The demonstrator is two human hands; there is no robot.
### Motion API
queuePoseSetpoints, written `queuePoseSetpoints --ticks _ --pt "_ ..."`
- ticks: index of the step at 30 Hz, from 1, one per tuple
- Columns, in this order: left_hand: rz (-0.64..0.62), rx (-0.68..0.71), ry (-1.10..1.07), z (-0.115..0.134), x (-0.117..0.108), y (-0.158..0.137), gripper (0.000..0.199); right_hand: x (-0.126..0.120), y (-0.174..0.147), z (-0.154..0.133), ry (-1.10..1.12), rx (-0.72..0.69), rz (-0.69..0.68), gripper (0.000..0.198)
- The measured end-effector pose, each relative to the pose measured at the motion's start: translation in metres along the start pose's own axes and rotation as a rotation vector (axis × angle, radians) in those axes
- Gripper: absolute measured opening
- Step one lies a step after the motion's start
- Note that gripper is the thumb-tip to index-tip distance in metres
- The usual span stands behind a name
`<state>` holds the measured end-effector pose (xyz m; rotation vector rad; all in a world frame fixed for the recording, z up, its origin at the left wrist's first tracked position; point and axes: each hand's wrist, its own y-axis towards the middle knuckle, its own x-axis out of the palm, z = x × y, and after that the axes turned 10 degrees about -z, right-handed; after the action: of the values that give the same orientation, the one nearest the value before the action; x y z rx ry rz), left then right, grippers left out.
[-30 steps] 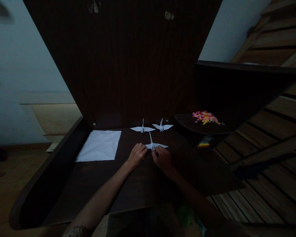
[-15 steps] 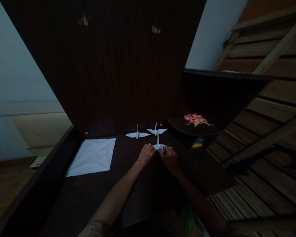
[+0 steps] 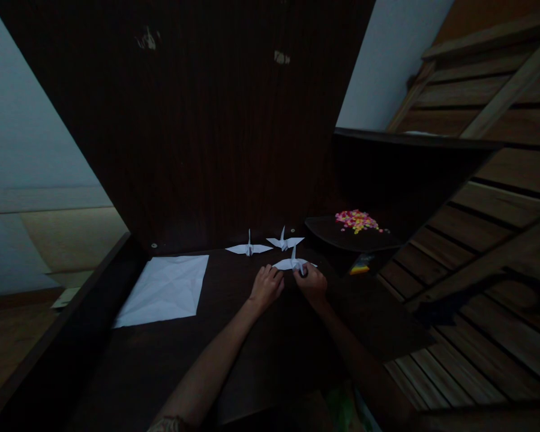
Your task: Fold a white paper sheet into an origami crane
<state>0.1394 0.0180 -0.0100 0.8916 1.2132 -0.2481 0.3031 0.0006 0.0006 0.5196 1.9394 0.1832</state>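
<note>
A white paper crane point(image 3: 296, 263) with its wings spread is pinched between the fingers of my right hand point(image 3: 314, 287), near its body and the end toward me. My left hand point(image 3: 266, 288) is curled on the dark desk point(image 3: 234, 330) just below the crane's left wing tip. Nothing shows in its fingers. Two more white paper cranes stand behind, a left one point(image 3: 249, 249) and a right one point(image 3: 285, 242), both with wings out and one point up.
A creased white paper sheet point(image 3: 164, 288) lies flat at the left of the desk. On a corner shelf point(image 3: 324, 231) at the right is a pile of small pink and yellow pieces point(image 3: 359, 221). A small yellow-edged packet point(image 3: 360, 265) lies beneath it. A tall dark panel point(image 3: 198, 138) closes the back.
My right hand has shifted the crane slightly to the right and turned it a little. My left hand has come away from its left wing, which now shows more fully.
</note>
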Motion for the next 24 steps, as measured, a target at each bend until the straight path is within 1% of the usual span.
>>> queuePoseSetpoints --ticks 4,9,13,16,18,21,24 --pt "0.009 -0.016 0.001 0.002 -0.004 -0.009 0.018 -0.001 0.000 0.001 -0.001 0.011 -0.028 0.015" --pt "0.029 -0.037 0.028 0.005 -0.012 -0.026 0.021 0.000 0.003 0.004 -0.030 -0.007 -0.034 0.016" --pt "0.036 -0.055 0.073 0.000 -0.023 -0.039 0.020 -0.003 0.003 0.006 -0.030 0.003 -0.074 0.018" --pt "0.035 -0.088 0.120 -0.015 -0.037 -0.050 0.020 -0.006 0.003 0.007 -0.040 0.021 -0.125 0.017" --pt "0.042 -0.147 0.154 -0.029 -0.047 -0.058 0.020 -0.008 0.004 0.006 -0.048 0.026 -0.152 0.016" --pt "0.074 -0.281 0.202 -0.054 -0.063 -0.072 0.023 -0.010 0.006 0.005 -0.052 0.022 -0.168 0.016" --pt "0.099 -0.431 0.237 -0.076 -0.077 -0.084 0.030 -0.010 0.009 0.004 -0.057 0.029 -0.181 0.018"
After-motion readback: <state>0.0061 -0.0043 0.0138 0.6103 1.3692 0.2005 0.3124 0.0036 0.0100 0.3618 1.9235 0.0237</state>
